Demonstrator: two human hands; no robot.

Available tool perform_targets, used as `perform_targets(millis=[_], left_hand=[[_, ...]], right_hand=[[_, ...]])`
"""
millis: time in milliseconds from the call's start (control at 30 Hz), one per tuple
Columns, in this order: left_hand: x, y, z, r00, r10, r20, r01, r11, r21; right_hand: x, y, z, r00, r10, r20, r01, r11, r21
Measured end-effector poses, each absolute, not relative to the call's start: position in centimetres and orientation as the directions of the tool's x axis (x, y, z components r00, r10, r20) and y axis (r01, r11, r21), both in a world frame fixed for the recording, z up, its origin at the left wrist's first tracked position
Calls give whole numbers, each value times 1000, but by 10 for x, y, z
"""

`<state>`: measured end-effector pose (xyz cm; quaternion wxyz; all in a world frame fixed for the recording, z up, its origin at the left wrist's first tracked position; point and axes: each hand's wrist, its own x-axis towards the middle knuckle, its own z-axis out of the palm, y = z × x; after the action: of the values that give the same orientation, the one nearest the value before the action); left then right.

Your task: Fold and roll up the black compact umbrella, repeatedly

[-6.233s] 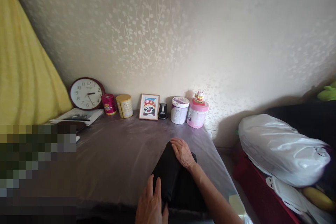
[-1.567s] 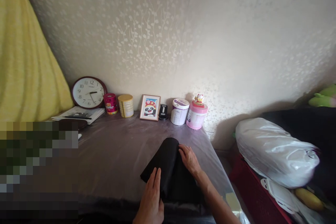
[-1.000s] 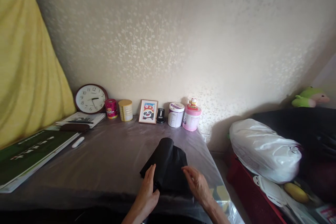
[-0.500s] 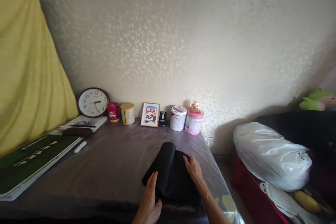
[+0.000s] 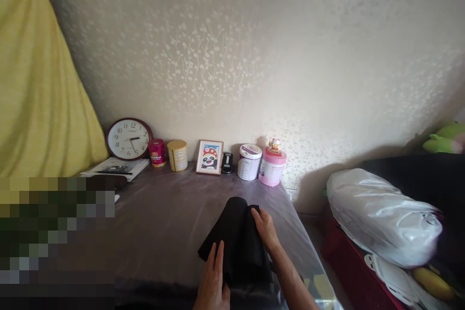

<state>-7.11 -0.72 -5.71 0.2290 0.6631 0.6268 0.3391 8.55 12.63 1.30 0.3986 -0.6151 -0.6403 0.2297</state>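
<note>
A folded piece of black, soft, sheet-like material lies on the near part of the table, with one rounded fold on its left and a flap on its right. I cannot tell exactly what it is. My left hand rests against its lower left side, fingers stretched out and slightly apart, the thumb lower down by the near edge. With my right hand I pinch the upper right edge of the flap between thumb and fingers; the fingertips are partly hidden by the material.
Along the wall stand a clock, a pink can, a yellow-lidded can, a panda picture frame, a black object, a purple-lidded tub and a pink-lidded tub bearing a figurine. Right of the table sits a white plastic bag.
My right hand has drawn the flap's edge to the left, toward the rounded fold, so the black material is narrower. My left hand stays at its left side, fingers slightly more apart.
</note>
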Motion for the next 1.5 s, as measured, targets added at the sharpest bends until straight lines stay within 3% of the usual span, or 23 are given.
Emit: perform_targets(millis=[533, 700, 800, 1000, 1100, 1200, 1267, 1333, 1400, 1500], left_hand=[[-76, -6, -53, 42, 998, 39, 798, -57, 600], [-72, -7, -38, 3, 1000, -6, 882, 0, 470], [-73, -8, -32, 2, 1000, 20, 908, -10, 419], [-86, -10, -55, 2, 996, 92, 920, -38, 391], [-91, -15, -63, -100, 955, 278, 917, -20, 398], [-88, -18, -50, -80, 923, 375, 947, -46, 317], [-81, -18, -34, 34, 950, 311, 962, -115, 248], [-72, -17, -18, 88, 985, 151, 971, -118, 206], [-65, -15, -5, 59, 998, -11, 984, -56, 167], [-59, -15, 4, 24, 995, -97, 994, -14, 106]], right_hand=[[21, 148, 9, 13, 994, 110, 623, 78, -778], [12, 142, 10, -92, 996, 7, 591, 60, -804], [7, 134, 16, -160, 987, 16, 606, 111, -788], [1, 118, 28, -245, 963, 111, 788, 264, -556], [1, 114, 27, -241, 961, 135, 812, 275, -514], [2, 113, 24, -266, 953, 149, 811, 304, -499], [3, 112, 23, -285, 945, 158, 801, 325, -503], [5, 111, 24, -306, 937, 166, 786, 347, -511], [8, 108, 25, -337, 924, 181, 765, 381, -519], [14, 100, 23, -404, 886, 229, 713, 462, -528]])
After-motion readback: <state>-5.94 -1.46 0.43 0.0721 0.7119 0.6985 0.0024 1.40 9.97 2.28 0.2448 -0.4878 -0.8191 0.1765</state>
